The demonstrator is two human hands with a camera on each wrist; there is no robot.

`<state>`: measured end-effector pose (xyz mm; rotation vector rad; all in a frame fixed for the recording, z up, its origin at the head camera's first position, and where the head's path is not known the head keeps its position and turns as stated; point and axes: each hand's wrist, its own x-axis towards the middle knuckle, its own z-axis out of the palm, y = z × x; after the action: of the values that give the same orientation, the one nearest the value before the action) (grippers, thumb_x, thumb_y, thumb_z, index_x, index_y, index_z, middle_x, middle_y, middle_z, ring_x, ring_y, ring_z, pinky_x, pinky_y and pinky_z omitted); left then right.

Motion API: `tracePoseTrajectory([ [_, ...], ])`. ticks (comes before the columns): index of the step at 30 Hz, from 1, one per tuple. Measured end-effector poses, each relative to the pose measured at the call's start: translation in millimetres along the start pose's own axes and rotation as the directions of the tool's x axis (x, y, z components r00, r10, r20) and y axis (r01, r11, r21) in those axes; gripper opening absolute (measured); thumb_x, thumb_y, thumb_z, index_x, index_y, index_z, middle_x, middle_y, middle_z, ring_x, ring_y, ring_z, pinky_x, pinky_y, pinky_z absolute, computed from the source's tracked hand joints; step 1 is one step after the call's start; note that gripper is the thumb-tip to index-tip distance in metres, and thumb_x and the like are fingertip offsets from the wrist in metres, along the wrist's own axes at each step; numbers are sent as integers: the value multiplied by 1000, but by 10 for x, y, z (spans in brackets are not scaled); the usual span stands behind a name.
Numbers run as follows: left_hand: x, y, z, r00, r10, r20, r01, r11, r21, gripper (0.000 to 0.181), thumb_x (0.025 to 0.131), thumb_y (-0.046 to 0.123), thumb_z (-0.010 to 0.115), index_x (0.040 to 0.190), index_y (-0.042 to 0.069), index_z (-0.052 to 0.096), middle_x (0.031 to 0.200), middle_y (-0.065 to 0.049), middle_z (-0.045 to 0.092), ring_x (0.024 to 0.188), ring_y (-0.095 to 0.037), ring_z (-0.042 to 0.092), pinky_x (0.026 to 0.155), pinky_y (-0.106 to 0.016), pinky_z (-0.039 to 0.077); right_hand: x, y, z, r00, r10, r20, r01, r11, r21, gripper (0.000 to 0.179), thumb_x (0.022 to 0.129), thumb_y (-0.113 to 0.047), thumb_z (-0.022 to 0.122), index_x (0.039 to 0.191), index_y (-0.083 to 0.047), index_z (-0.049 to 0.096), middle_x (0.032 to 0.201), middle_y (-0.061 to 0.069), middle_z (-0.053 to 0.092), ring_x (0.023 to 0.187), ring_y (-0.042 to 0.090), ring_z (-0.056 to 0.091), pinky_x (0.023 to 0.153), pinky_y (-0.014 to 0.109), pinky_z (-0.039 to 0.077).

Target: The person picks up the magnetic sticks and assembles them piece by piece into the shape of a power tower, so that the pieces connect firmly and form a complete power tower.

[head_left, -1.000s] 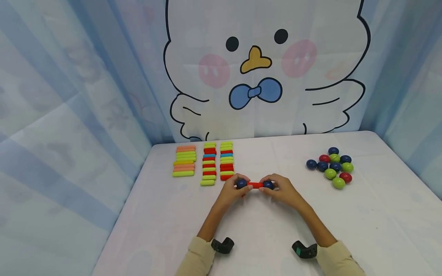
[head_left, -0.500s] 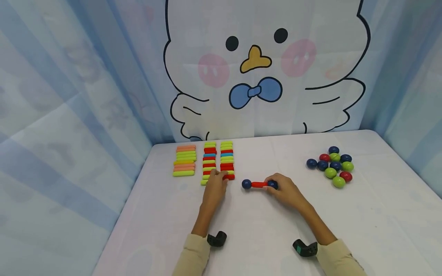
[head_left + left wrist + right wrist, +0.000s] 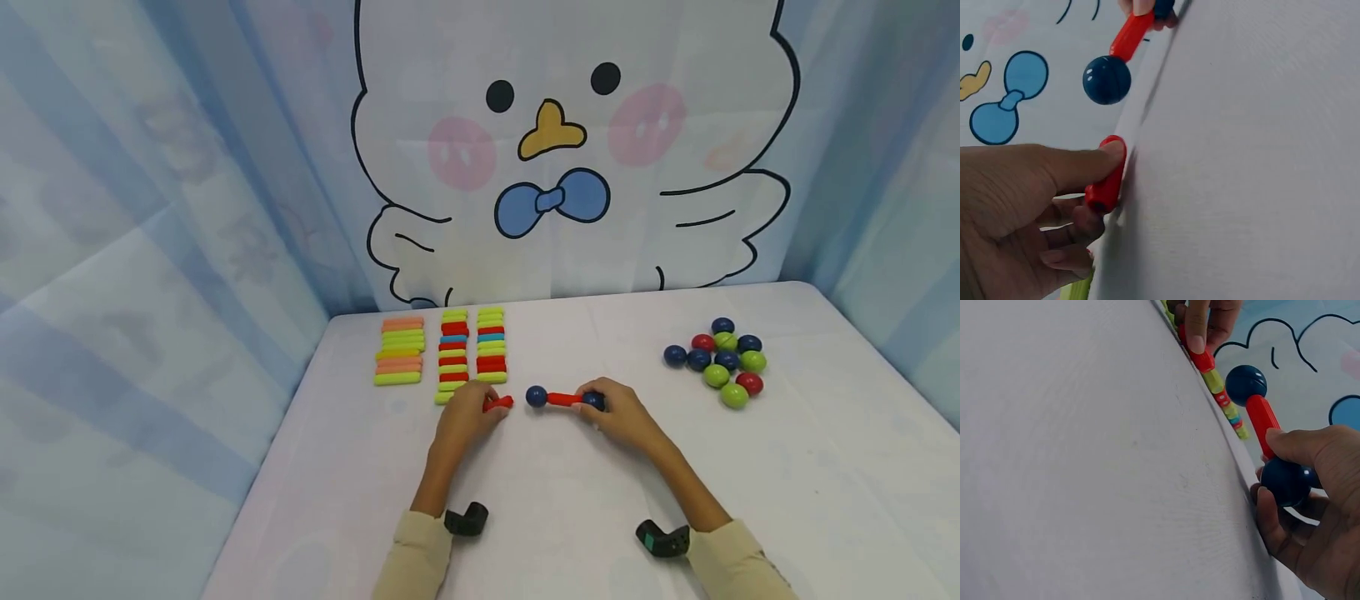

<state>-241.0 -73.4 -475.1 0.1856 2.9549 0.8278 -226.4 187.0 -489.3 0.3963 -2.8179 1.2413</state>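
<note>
My left hand (image 3: pixel 463 414) pinches a loose red rod (image 3: pixel 1110 178) between thumb and fingers, just in front of the rod columns. To its right, my right hand (image 3: pixel 618 410) holds a joined piece: a red connecting rod (image 3: pixel 564 399) with a dark blue ball at each end. Its fingers and thumb grip around the near ball (image 3: pixel 1285 481), partly covering it. The far ball (image 3: pixel 536 396) points toward the left hand. A small gap separates that ball from the loose rod.
At the back left of the white table (image 3: pixel 555 533), short coloured rods (image 3: pixel 491 346) lie in three columns, the left one being peach, green and yellow rods (image 3: pixel 401 351). Several blue, red and green balls (image 3: pixel 727 361) cluster at the right. A printed curtain (image 3: pixel 555 250) stands behind.
My left hand let go of the joined piece, moved left to the rod columns and took the front red rod from the right column, drawing it nearer. My right hand kept its hold.
</note>
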Motion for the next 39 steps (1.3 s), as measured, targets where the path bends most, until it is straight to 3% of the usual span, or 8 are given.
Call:
tracePoseTrajectory([
  [3,5,-16,-14,989,21,147,3,987,-161,25,85,29,77,98,10,70,82,-2,61,77,-16,55,65,-25,49,1,-10,15,1000,14,-3,-14,1000,5,21,91,-17,69,108,-5,67,110,14,66,101,29,58,97,52,49],
  [6,18,-9,-15,961,53,272,24,961,-274,24,87,30,75,96,9,70,80,-3,62,73,-16,56,63,-23,48,2,-27,21,999,34,-7,-34,999,4,21,91,-18,69,108,-5,67,111,15,66,102,29,58,97,52,49],
  [11,21,28,11,931,68,358,82,919,-387,28,89,29,72,104,6,70,81,-3,65,69,-13,61,64,-21,52,-2,-43,32,999,41,2,-41,999,5,23,91,-19,68,110,-5,66,113,16,66,104,30,58,98,52,50],
  [15,5,74,47,922,73,380,116,885,-450,32,90,27,72,111,3,68,82,-3,64,70,-13,63,67,-21,51,-1,-35,33,999,41,-1,-41,999,11,25,91,-20,68,111,-4,66,113,16,66,103,30,58,97,51,50],
  [18,-7,114,84,927,60,370,131,873,-469,35,88,29,73,112,4,68,85,-3,64,74,-13,61,70,-21,51,3,-28,29,999,43,-9,-43,999,23,26,91,-20,69,111,-4,66,112,16,66,101,29,57,95,50,51],
  [25,-23,207,210,937,-4,349,211,804,-556,40,85,31,76,112,2,67,88,-7,72,70,-14,68,73,-25,58,-5,-23,15,1000,13,-15,-13,999,32,25,91,-21,69,110,-5,67,110,15,67,97,26,56,89,45,53],
  [35,-37,252,264,938,-31,347,244,770,-589,38,86,31,75,108,2,66,79,-6,72,64,-12,66,68,-19,55,-19,-26,3,1000,20,-6,-20,999,40,24,91,-18,68,110,-4,66,114,17,67,105,32,58,98,54,48],
  [39,-37,191,217,946,-50,321,241,771,-589,42,92,40,65,109,2,64,75,-7,72,59,-13,69,61,-18,53,-21,-31,-3,1000,13,8,-13,999,48,24,90,-19,69,109,-5,67,111,15,67,103,29,58,96,53,49],
])
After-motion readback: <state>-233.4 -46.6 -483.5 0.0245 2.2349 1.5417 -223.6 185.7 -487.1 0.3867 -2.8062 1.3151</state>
